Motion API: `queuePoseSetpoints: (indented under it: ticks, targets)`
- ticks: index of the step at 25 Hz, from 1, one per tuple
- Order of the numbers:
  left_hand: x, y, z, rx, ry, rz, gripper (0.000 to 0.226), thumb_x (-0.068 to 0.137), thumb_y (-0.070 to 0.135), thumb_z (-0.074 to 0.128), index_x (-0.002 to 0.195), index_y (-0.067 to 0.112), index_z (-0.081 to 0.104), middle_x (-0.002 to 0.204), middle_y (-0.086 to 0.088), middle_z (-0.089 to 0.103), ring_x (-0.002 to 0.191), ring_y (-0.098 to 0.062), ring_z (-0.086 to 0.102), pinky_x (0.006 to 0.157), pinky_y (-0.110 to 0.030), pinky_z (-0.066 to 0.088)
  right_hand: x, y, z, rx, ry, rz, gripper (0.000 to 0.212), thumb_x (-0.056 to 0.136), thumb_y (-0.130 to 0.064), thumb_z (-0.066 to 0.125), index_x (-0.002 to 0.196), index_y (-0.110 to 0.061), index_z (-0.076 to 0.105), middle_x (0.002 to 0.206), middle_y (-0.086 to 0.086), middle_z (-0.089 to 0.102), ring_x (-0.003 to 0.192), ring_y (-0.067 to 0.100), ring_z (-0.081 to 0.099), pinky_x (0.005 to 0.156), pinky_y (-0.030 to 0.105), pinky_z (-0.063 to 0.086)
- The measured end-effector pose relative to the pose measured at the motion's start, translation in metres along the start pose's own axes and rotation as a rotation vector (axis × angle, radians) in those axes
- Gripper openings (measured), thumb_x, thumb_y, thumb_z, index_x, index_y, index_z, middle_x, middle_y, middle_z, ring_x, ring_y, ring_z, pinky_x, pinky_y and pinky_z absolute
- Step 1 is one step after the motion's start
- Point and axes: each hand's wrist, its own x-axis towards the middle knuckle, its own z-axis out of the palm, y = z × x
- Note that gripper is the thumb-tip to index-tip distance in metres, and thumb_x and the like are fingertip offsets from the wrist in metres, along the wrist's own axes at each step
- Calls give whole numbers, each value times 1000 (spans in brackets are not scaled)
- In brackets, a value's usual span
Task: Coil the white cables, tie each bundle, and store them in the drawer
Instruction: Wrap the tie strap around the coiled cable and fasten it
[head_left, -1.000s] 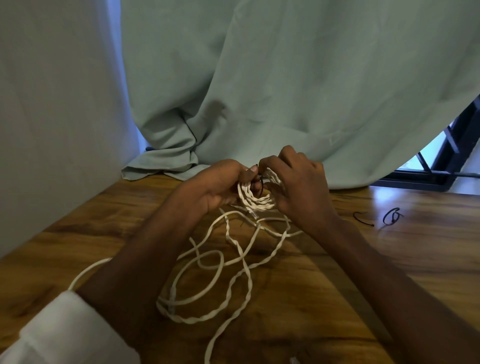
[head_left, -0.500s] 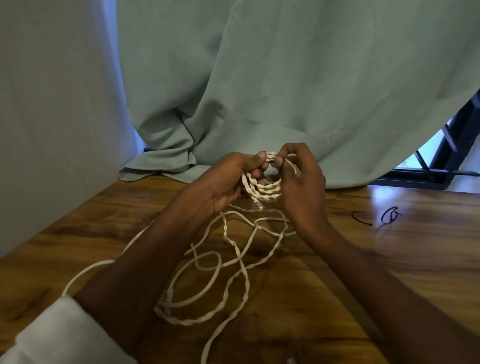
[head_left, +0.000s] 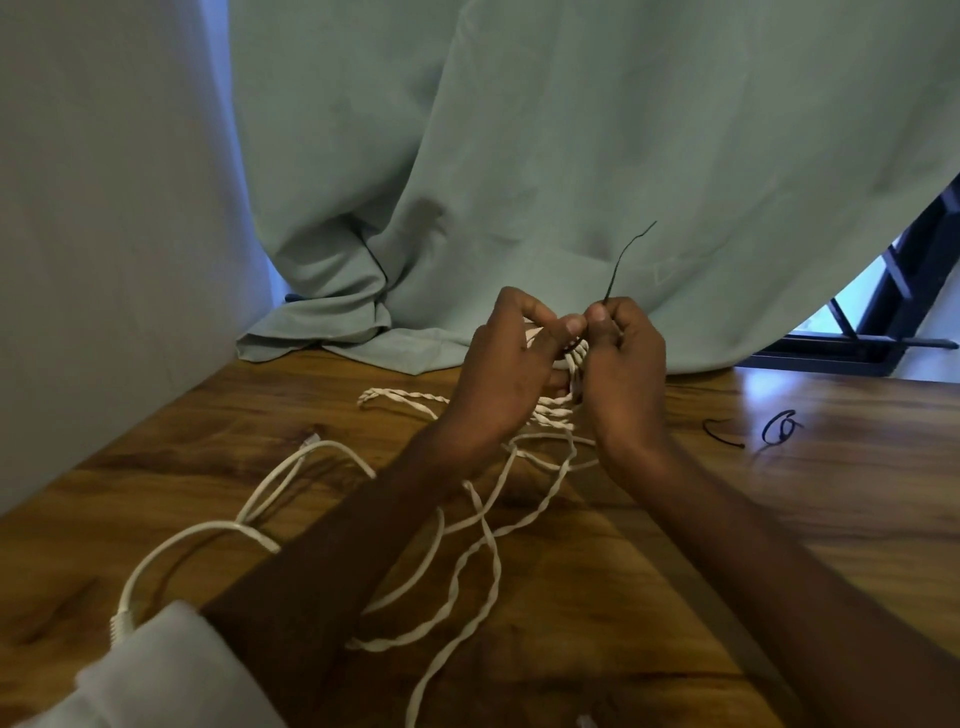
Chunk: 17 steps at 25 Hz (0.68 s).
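Curtain (head_left: 519, 156) hangs behind the wood surface (head_left: 779, 519). Your left hand (head_left: 506, 379) grips the coil (head_left: 563, 410) near the far edge, fingers curled round it. Your right hand (head_left: 626, 374) pinches a black tie (head_left: 621, 260), its end sticking up. Loose cable (head_left: 467, 561) trails toward the near edge. Spare ties (head_left: 779, 427) lie right.

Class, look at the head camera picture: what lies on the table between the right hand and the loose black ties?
Only bare wooden table between the right hand and the loose black ties.
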Motion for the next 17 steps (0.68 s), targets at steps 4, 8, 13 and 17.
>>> queuePoseSetpoints:
  ticks: [4, 8, 13, 17]
  targets:
    - [7, -3, -1, -80, 98, -74, 44, 90, 44, 77, 117, 20, 52, 90, -2, 74, 62, -4, 67, 59, -18, 49, 7, -9, -2, 384, -74, 369, 27, 112, -21, 44, 99, -7, 63, 67, 6, 64, 43, 11, 51, 44, 23, 43]
    - [12, -2, -7, -626, -46, -361, 61, 87, 33, 83, 129, 1, 54, 75, -8, 68, 57, -12, 62, 60, -27, 55, 19, -8, -6, 463, -196, 363, 28, 111, -22, 43, 88, -15, 57, 60, 3, 53, 39, 5, 41, 49, 22, 34]
    - [18, -2, -14, -787, -315, -416, 40, 92, 40, 77, 79, 4, 65, 51, -2, 51, 40, -12, 45, 60, -30, 42, 21, -16, -9, 429, -268, 249, 29, 111, -21, 47, 85, -12, 58, 55, 5, 50, 35, 5, 38, 38, 18, 30]
    - [14, 9, -22, -647, -288, -302, 40, 94, 43, 73, 89, 4, 65, 50, -3, 51, 31, -10, 39, 45, -23, 39, 16, -19, -2, 399, -236, 191, 25, 108, -20, 53, 95, -2, 66, 71, 16, 54, 42, 13, 43, 42, 22, 35]
